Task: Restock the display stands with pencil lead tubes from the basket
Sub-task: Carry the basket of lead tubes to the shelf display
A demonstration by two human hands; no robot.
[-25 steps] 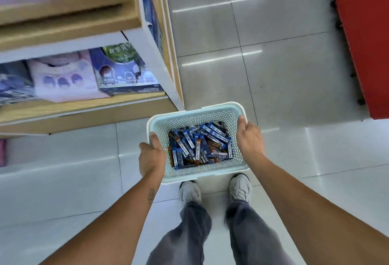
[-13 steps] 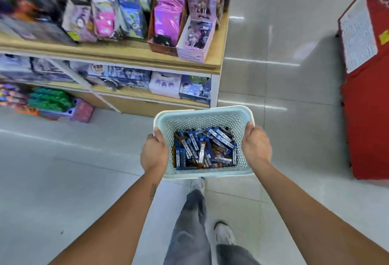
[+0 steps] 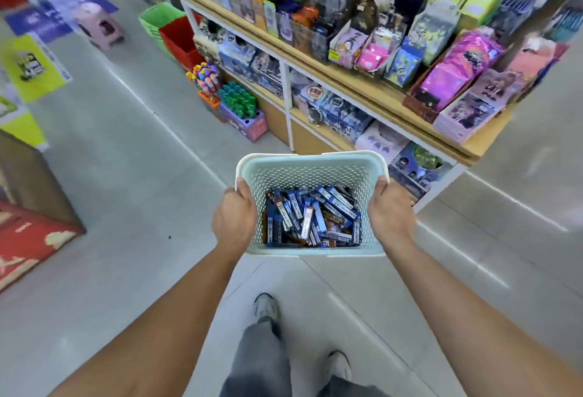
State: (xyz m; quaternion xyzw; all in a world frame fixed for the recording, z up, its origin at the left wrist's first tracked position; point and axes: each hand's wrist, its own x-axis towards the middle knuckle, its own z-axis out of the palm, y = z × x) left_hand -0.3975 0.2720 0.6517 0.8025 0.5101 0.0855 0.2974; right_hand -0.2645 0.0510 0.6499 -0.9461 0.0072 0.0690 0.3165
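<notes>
1. We see a pale tiled floor [image 3: 132, 194] filling most of the frame.
2. On it at upper right stands a wooden shelf unit [image 3: 372, 90] with white uprights, packed with colourful boxed goods.
3. At the unit's left end, on the floor, sit a purple box of green pens [image 3: 243, 112] and a stack of green and red baskets [image 3: 167, 30].
4. A pink stool [image 3: 101, 26] stands on the floor at upper left, blurred.
5. At lower centre, we see two white shoes [image 3: 266, 306] on the tiles.

- The fingers of the left hand [image 3: 234, 219] and right hand [image 3: 391, 214] are hidden behind the basket [image 3: 310, 165] walls.
- Print on the pencil lead tubes [image 3: 310, 218] is too small to be read.
- The far-left floor signs [image 3: 31, 65] are blurred.
- The shelf [image 3: 372, 89] is cut off at the right edge.
</notes>
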